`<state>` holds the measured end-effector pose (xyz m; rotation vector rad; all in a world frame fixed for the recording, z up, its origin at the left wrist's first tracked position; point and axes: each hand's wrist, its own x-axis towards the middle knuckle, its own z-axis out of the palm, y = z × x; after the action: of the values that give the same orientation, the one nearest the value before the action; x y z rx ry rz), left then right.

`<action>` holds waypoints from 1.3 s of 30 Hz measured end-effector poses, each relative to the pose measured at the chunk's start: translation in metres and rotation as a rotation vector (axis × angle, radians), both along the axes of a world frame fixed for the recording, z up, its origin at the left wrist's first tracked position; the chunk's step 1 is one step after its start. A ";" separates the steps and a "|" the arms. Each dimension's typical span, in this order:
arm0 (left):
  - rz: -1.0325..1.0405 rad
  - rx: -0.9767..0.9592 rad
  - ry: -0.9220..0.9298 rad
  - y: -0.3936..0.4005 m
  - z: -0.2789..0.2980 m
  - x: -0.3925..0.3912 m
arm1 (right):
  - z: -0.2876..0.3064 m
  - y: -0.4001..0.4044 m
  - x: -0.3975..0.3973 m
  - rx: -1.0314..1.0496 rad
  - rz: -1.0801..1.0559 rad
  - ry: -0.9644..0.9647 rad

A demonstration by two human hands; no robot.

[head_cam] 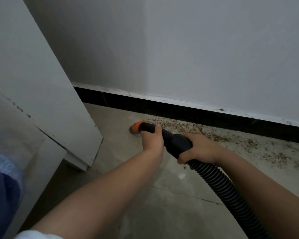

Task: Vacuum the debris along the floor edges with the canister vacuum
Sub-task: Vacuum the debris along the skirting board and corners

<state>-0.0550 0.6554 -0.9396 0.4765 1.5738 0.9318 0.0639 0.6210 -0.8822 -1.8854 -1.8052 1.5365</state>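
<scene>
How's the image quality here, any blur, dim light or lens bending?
Head view: dim, flat light; wide-angle bending curves the baseboard and tilts the white cabinet; slightly soft overall, yet the debris and nozzle stay readable.

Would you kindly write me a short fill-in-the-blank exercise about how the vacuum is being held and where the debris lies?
1. The left hand grips the black wand just behind the ____ nozzle collar.
2. The right hand grips the wand where the ribbed ____ joins it.
3. The brown debris lies along the foot of the ____ baseboard.
4. The nozzle tip rests on the ____.

Missing words: orange; hose; black; floor
</scene>
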 end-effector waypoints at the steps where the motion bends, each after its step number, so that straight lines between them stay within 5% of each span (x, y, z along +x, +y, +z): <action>1: 0.007 0.010 0.023 -0.001 0.000 -0.002 | -0.002 -0.001 -0.003 0.012 0.003 0.006; 23: 0.047 -0.143 0.010 -0.009 0.017 -0.015 | 0.001 -0.005 0.007 -0.098 0.078 0.106; 39: 0.307 -0.181 0.087 -0.051 -0.006 -0.041 | 0.003 -0.013 -0.019 -0.065 0.403 -0.004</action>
<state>-0.0957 0.6043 -0.9457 0.1506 1.8247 0.9969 0.0452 0.6081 -0.8793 -1.6175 -2.2685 1.7250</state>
